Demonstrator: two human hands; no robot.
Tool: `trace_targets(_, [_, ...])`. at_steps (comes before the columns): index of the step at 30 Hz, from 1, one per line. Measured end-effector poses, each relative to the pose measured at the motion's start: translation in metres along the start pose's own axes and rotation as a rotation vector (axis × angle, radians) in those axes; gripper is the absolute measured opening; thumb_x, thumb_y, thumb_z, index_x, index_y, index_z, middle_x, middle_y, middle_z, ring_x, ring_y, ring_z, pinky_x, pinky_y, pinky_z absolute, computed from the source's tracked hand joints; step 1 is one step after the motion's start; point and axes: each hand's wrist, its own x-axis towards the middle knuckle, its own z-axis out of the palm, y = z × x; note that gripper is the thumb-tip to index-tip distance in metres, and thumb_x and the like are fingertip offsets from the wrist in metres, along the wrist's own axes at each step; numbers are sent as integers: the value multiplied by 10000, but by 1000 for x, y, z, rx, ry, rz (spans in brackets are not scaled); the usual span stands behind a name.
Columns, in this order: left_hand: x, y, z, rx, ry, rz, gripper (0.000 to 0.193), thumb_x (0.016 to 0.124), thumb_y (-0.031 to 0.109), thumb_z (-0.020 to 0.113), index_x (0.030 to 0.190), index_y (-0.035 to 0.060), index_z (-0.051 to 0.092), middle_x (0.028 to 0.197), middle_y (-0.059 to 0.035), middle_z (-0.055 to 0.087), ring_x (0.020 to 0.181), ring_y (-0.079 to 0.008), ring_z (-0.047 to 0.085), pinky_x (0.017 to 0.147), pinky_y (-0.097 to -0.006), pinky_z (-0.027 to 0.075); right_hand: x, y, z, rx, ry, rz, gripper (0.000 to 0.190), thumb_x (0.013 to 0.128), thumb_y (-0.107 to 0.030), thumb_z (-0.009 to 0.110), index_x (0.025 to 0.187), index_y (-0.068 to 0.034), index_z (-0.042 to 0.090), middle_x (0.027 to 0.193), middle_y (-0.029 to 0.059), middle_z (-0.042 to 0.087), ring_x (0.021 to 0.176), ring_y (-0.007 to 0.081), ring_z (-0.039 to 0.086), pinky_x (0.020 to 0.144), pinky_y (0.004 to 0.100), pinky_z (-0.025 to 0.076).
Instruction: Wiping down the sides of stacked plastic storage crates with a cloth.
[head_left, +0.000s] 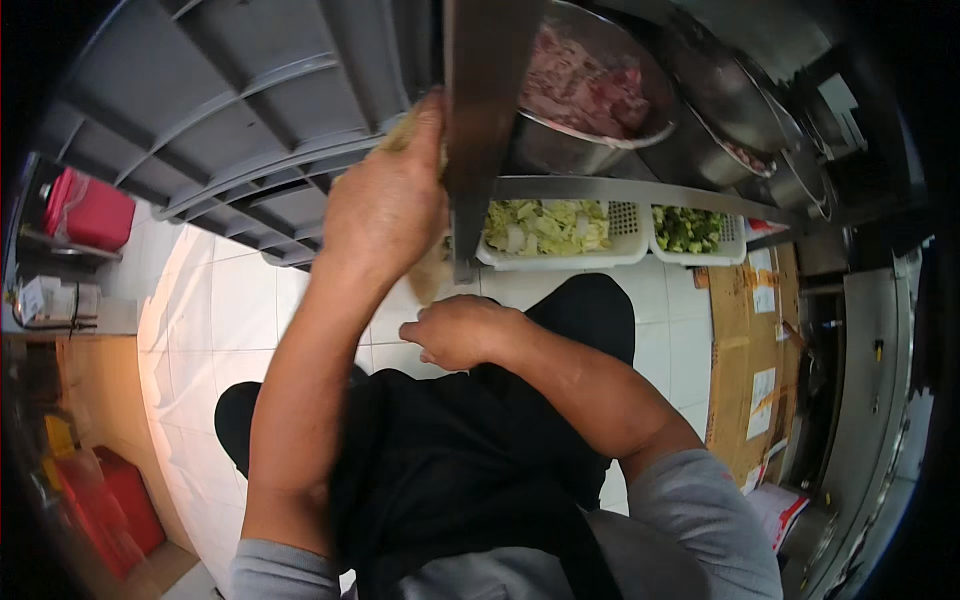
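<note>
My left hand (386, 206) reaches up beside a brown-grey upright post (487, 97), with a tan cloth (403, 135) bunched under its fingers. The cloth lies between the hand, the post and a grey ribbed plastic panel (277, 97). Lower down, my right hand (466, 330) is curled in front of my knees. A tan piece (430, 276), seemingly cloth, hangs just above its fingers; whether the hand grips it cannot be told. White baskets of chopped cabbage (547, 227) and chopped green vegetables (686, 229) stand to the right of the post.
A metal bowl of raw meat (585, 86) stands above the baskets, beside more metal bowls (720, 112). Flattened cardboard (731, 337) lies on the right. At the left are a pink container (94, 210) and a red container (112, 502). White tiles (240, 300) cover the floor.
</note>
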Motion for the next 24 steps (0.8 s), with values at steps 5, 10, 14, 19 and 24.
trace_targets(5, [-28,-23,0,11,65,85,807,836,89,633,1575,277,370,789,-199,708,662,-436,689,606,-537,569,-7,12,11,17,28,-11,330,953,-256,657,1221,-69,617,1088,184,687,1075,395,653,904,509,527])
trace_targets(10, [-43,-51,-4,-7,198,141,808,827,89,650,1565,306,405,770,-164,701,638,-402,689,586,-502,573,-8,11,1,13,21,26,338,946,-260,665,1225,-75,617,1096,170,681,1086,385,650,912,497,526])
trace_targets(14, [-22,-26,1,3,160,78,840,804,49,695,1564,257,404,982,-210,733,771,-408,715,674,-482,588,0,9,5,0,-5,9,340,943,-260,667,1224,-75,616,1093,172,682,1087,386,650,912,495,526])
trace_targets(19, [-29,-30,21,-80,254,70,859,794,33,679,1578,211,378,987,-200,736,757,-405,714,660,-483,586,13,-1,5,8,-21,2,312,935,-233,663,1175,-34,648,1080,215,700,1064,399,670,902,514,531])
trace_targets(24, [-71,-97,17,23,241,66,864,775,2,656,1570,232,407,845,-139,705,711,-340,705,628,-442,583,15,6,9,15,22,-3,304,937,-245,666,1162,-42,644,1072,212,700,1061,405,667,898,520,529])
